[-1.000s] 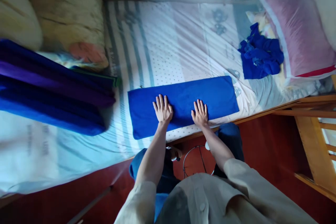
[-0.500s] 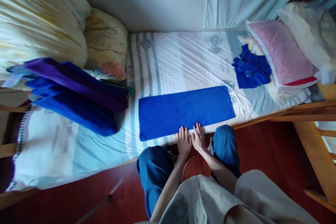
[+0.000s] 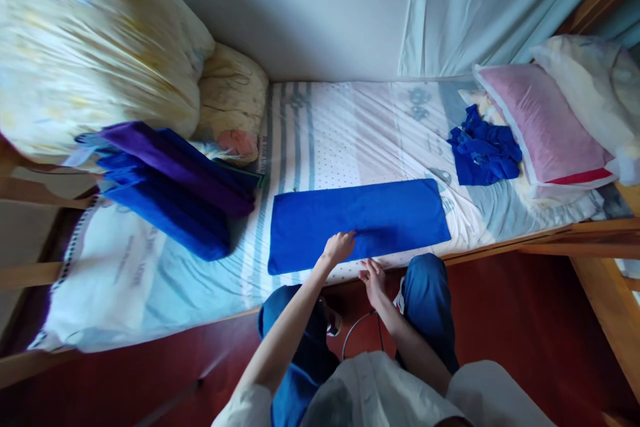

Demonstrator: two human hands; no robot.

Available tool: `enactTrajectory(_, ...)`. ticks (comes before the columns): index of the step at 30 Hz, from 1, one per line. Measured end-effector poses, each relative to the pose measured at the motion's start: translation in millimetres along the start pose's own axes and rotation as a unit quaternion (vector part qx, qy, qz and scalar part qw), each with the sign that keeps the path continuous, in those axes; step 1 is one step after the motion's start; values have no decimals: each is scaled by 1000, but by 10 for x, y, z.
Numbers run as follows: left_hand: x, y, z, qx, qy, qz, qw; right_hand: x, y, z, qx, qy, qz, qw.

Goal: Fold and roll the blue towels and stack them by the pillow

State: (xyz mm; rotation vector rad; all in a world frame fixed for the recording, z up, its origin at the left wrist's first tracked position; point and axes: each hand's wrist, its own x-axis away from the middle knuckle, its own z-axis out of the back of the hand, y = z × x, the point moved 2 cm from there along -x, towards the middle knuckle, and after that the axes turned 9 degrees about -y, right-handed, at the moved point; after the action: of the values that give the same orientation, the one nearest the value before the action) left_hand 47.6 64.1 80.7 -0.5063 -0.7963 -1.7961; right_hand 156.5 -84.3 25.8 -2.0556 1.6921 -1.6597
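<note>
I seemed to be arranging the blue cloth (image 3: 395, 210), flat on the bed (image 3: 340, 130). My left hand (image 3: 341, 248) was curled over it, grip unclear; my right hand (image 3: 374, 280), unclosed and empty, was nearer. Lifting would need a pinch.

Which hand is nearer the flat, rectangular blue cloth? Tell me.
Left: the left hand is over the blue cloth; the right hand is just off its near edge.
</note>
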Motion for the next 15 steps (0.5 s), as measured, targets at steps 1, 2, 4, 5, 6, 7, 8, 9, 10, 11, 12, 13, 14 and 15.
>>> enactTrajectory(1, -129, 4, 121, -1, 18, -22, 1000, -12, -8, -11, -8, -9, -7, 1000)
enactTrajectory(2, -263, 13, 237, -3, 34, -40, 999, -25, -14, -18, -14, -16, -12, 1000)
enactTrajectory(4, -534, 44, 442, -9, 50, -55, 997, -51, -20, -14, -21, -16, -16, 1000)
enactTrajectory(5, -663, 61, 527, -11, 51, -54, 997, -65, -20, -5, -24, -10, -16, 1000)
enactTrajectory(6, -785, 80, 599, -14, 50, -49, 997, -80, -19, 8, -28, -3, -17, 999)
enactTrajectory(7, -895, 100, 658, -17, 48, -45, 998, -96, -15, 24, -33, 3, -19, 999)
enactTrajectory(8, -994, 121, 707, -19, 46, -43, 998, -113, -10, 40, -41, 6, -23, 999)
enactTrajectory(9, -1080, 141, 745, -20, 45, -41, 998, -130, -4, 55, -50, 7, -28, 998)
enactTrajectory(10, -1154, 160, 774, -19, 45, -40, 998, -146, 1, 70, -59, 6, -33, 998)
enactTrajectory(11, -1216, 178, 797, -18, 45, -38, 998, -163, 5, 82, -67, 4, -38, 997)
enactTrajectory(12, -1268, 194, 814, -16, 48, -37, 998, -177, 9, 92, -72, 1, -44, 996)
enactTrajectory(13, -1312, 209, 829, -12, 54, -37, 998, -190, 11, 100, -74, -2, -49, 996)
enactTrajectory(14, -1348, 223, 842, -8, 63, -38, 997, -201, 12, 104, -76, -4, -53, 996)
enactTrajectory(15, -1378, 234, 854, -4, 74, -39, 996, -209, 12, 107, -77, -6, -57, 995)
